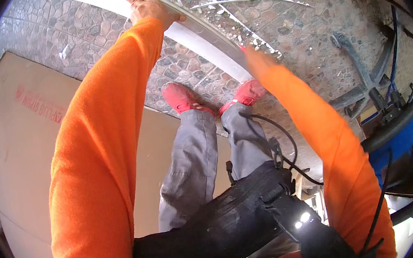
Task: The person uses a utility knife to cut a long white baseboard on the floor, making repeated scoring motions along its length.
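A long grey straight-edged bar [209, 29] lies along a white board [204, 51], running from the upper middle down toward my right foot. My left hand [148, 9] presses on the bar and board at the far end, fingers spread and thumb apart. Near the bar's closer end is my right hand [260, 64], smeared by motion. Its fingers look closed, and a small red tip shows at their front edge. Whatever it holds is too blurred to name. Both forearms are in orange sleeves.
White crumbs and thin offcut strips [235, 19] litter the stone-patterned floor [185, 64]. A large brown cardboard sheet [22, 127] lies at left. My red shoes [182, 97] stand beside the board. At right are a grey star-shaped chair base [366, 81] and a black cable [286, 133].
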A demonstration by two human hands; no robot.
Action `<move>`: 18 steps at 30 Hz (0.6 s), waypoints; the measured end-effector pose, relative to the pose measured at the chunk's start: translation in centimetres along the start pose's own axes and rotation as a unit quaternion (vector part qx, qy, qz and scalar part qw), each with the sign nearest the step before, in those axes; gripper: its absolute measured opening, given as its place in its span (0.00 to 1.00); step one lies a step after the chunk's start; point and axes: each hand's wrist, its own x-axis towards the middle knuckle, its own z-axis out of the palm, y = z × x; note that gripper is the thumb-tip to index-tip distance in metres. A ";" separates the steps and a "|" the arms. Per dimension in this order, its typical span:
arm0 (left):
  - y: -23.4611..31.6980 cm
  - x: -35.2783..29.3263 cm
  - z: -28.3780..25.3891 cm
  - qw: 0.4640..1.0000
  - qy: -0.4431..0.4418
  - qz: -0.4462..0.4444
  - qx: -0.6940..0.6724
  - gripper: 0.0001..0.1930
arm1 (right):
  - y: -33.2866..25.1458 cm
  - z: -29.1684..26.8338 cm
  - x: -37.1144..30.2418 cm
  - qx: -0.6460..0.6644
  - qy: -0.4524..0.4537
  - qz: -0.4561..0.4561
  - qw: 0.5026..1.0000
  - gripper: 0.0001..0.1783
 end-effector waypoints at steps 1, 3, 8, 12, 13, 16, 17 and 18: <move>0.0 -0.2 -0.1 1.000 -0.001 -0.004 -0.003 0.74 | 2.7 1.2 -2.2 -0.026 -0.015 0.054 0.998 0.18; -0.6 0.9 1.2 0.998 0.053 0.014 0.036 0.74 | 5.3 1.9 -5.2 -0.051 -0.041 0.082 0.994 0.18; -1.3 0.3 1.6 0.999 0.048 -0.015 -0.016 0.75 | -6.1 -5.1 -0.8 0.035 0.017 -0.046 0.998 0.17; 0.2 0.9 1.7 0.997 0.051 -0.006 -0.057 0.76 | -13.3 -9.4 5.2 0.081 0.099 -0.097 0.987 0.18; 0.1 1.0 2.1 0.994 0.063 -0.015 -0.092 0.76 | -14.7 -9.8 5.7 0.118 0.078 -0.059 0.988 0.18; -0.4 2.5 3.0 0.998 0.063 0.019 -0.007 0.70 | -15.6 -8.4 7.3 0.054 0.114 -0.075 0.989 0.18; -0.2 2.6 3.0 0.996 0.056 0.062 0.032 0.65 | -15.0 -8.4 6.7 0.062 0.125 -0.096 0.986 0.18; 0.1 3.1 2.6 0.981 -0.059 0.086 0.163 0.64 | -14.7 -8.6 6.4 0.070 0.136 -0.117 0.981 0.18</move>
